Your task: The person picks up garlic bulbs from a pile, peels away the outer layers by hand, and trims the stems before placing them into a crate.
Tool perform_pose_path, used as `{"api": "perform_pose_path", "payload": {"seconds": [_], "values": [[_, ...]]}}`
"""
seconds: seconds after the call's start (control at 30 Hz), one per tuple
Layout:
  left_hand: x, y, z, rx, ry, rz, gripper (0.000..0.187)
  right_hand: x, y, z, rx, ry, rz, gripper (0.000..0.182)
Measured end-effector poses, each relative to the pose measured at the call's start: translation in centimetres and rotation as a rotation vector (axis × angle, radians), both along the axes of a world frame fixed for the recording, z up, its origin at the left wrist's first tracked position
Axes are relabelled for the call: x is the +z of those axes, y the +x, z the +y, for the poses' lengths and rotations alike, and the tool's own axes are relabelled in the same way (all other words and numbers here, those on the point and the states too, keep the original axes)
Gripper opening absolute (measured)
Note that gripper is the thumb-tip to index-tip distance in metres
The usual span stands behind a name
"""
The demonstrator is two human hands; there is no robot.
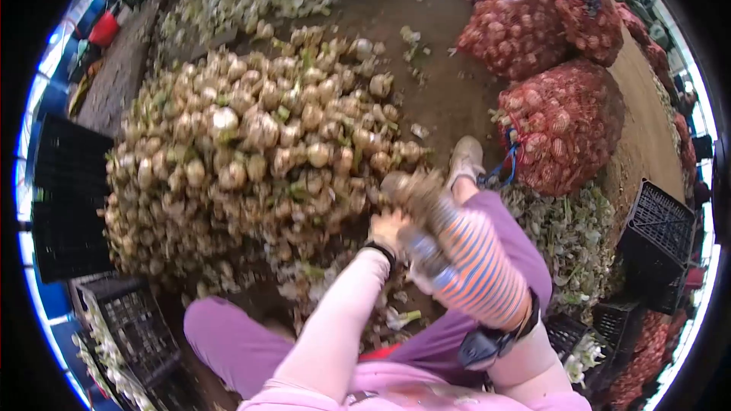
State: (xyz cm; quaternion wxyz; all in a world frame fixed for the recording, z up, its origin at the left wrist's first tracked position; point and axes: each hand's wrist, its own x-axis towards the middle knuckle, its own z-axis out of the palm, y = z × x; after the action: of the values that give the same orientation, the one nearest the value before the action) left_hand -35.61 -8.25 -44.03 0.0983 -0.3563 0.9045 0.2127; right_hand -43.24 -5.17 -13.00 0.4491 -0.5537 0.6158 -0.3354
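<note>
My left hand [390, 230], bare with a black band at the wrist, is low at the near right edge of a big pile of garlic bulbs [259, 144]. Its fingers look curled in, and whatever they hold is hidden. Just right of it is my right hand [438, 232], in an orange, blue and white striped work glove with dirty fingers, blurred by motion. The gloved thumb stands apart from the other fingers, and I make out nothing between them. Loose garlic skins and trimmings [304, 281] lie below the hands.
Full red mesh sacks of garlic [563, 125] stand at the right. Black plastic crates are at the left [126, 327] and right [659, 217]. Leafy trimmings [563, 236] lie beside my right leg, with more scraps [266, 0] farther back. My shoe [466, 158] rests near a sack.
</note>
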Motion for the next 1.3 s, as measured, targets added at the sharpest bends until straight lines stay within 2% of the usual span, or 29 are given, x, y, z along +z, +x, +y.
{"api": "perform_pose_path", "payload": {"seconds": [0.07, 0.13, 0.17, 0.2, 0.23, 0.27, 0.3, 0.33, 0.4, 0.47, 0.53, 0.57, 0.6, 0.63, 0.67, 0.73, 0.77, 0.8, 0.87, 0.9, 0.93, 1.0, 1.03, 1.07, 1.13, 1.17, 1.2, 1.27, 1.3], "values": [[-3.4, 0.3, 0.5, 0.016, -0.064, 0.031, 0.043, -1.3, -0.3, -0.2, 0.099, -0.211, 0.233, 0.032], [-5.7, 1.4, 0.8, 0.133, -0.013, 0.098, 0.042, -1.7, -0.2, -0.1, 0.136, -0.277, 0.243, 0.046], [-6.3, 2.4, 0.8, 0.228, 0.047, 0.161, 0.042, -1.9, 0.0, 0.1, 0.121, -0.292, 0.264, 0.047], [-6.8, 3.5, 0.4, 0.362, 0.142, 0.257, 0.041, -1.5, 0.0, 0.3, 0.142, -0.191, 0.275, 0.05], [-7.3, 4.6, 0.1, 0.522, 0.269, 0.385, 0.04, -2.1, -0.2, 0.5, 0.15, -0.25, 0.294, 0.049], [-7.2, 5.5, -0.3, 0.701, 0.421, 0.537, 0.04, -2.7, -0.1, 0.4, 0.159, -0.308, 0.313, 0.048], [-11.6, 6.9, -1.4, 0.878, 1.197, 0.973, 0.033, -2.9, 0.1, 0.4, 0.156, -0.341, 0.311, 0.048], [2.9, 7.2, -2.5, 1.013, 1.291, 0.904, 0.033, -2.9, 0.3, 0.5, 0.134, -0.34, 0.35, 0.044], [5.6, 9.8, -3.6, 1.037, 1.503, 1.281, 0.045, -3.1, 0.9, 0.1, 0.106, -0.361, 0.395, 0.041], [17.7, 11.8, -3.0, 0.873, 1.397, 1.392, 0.058, -3.7, 1.4, -0.3, 0.125, -0.413, 0.316, 0.034], [23.4, 13.9, -2.0, 0.707, 1.284, 1.388, 0.068, -2.9, 2.5, -0.2, 0.103, -0.376, 0.292, 0.042], [24.9, 14.7, -1.0, 0.694, 1.277, 1.395, 0.068, -1.9, 2.9, -0.1, 0.152, -0.085, 0.063, 0.046], [25.8, 15.5, 0.0, 0.636, 1.065, 1.261, 0.075, -1.1, 3.4, 0.0, 0.2, 0.207, -0.164, 0.05], [26.5, 16.0, 0.8, 0.58, 0.856, 1.124, 0.083, -4.3, 4.5, 0.2, 0.163, 0.031, -0.316, 0.053], [27.1, 15.9, 1.5, 0.469, 0.345, 0.774, 0.077, -6.6, 5.4, 0.0, 0.184, -0.03, -0.371, 0.045], [28.3, 15.7, 3.1, 0.606, 0.43, 0.863, 0.075, -6.2, 6.8, 0.5, 0.2, 0.115, -0.603, 0.035], [28.2, 16.1, 3.2, 0.516, 0.294, 0.844, 0.08, -5.2, 7.1, 0.9, 0.18, 0.153, -0.721, 0.03], [28.7, 16.5, 3.3, 0.512, 0.29, 0.846, 0.08, -4.8, 7.3, 1.1, 0.181, 0.147, -0.72, 0.03], [30.8, 16.8, 3.7, 0.354, -0.076, 0.536, 0.062, -2.5, 7.6, 1.4, 0.232, 0.154, -0.87, 0.028], [32.3, 16.8, 3.9, 0.352, -0.145, 0.52, 0.064, 0.2, 6.4, 1.7, 0.256, 0.429, -0.685, 0.031], [32.8, 17.1, 3.9, 0.348, -0.145, 0.52, 0.064, -0.1, 6.5, 1.8, 0.254, 0.426, -0.687, 0.031], [33.8, 17.9, 3.7, 0.185, -0.384, 0.402, 0.06, -2.6, 7.1, 1.9, 0.383, 0.226, -1.139, 0.033], [34.8, 18.1, 3.8, 0.114, -0.488, 0.322, 0.066, -7.1, 7.9, 1.2, 0.439, 0.05, -0.956, 0.034], [35.7, 18.1, 4.2, 0.116, -0.487, 0.317, 0.066, -9.7, 8.3, 1.0, 0.441, 0.052, -0.961, 0.034], [36.9, 18.3, 4.8, 0.038, -0.589, 0.155, 0.065, -11.8, 8.7, 0.4, 0.5, 0.432, -1.184, 0.034], [36.7, 18.4, 5.1, 0.039, -0.623, 0.186, 0.06, -11.8, 8.9, -0.2, 0.484, 0.537, -1.052, 0.032], [36.3, 18.7, 5.1, 0.039, -0.62, 0.181, 0.06, -11.8, 9.0, 0.4, 0.485, 0.54, -1.057, 0.032], [34.7, 19.3, 5.4, 0.309, -0.254, 0.743, 0.05, -4.8, 8.8, 2.3, 0.56, 0.33, -1.179, 0.03], [32.1, 19.9, 5.8, 0.673, 0.26, 1.033, 0.041, -4.9, 9.2, 2.4, 0.529, 0.268, -1.192, 0.036]]}}
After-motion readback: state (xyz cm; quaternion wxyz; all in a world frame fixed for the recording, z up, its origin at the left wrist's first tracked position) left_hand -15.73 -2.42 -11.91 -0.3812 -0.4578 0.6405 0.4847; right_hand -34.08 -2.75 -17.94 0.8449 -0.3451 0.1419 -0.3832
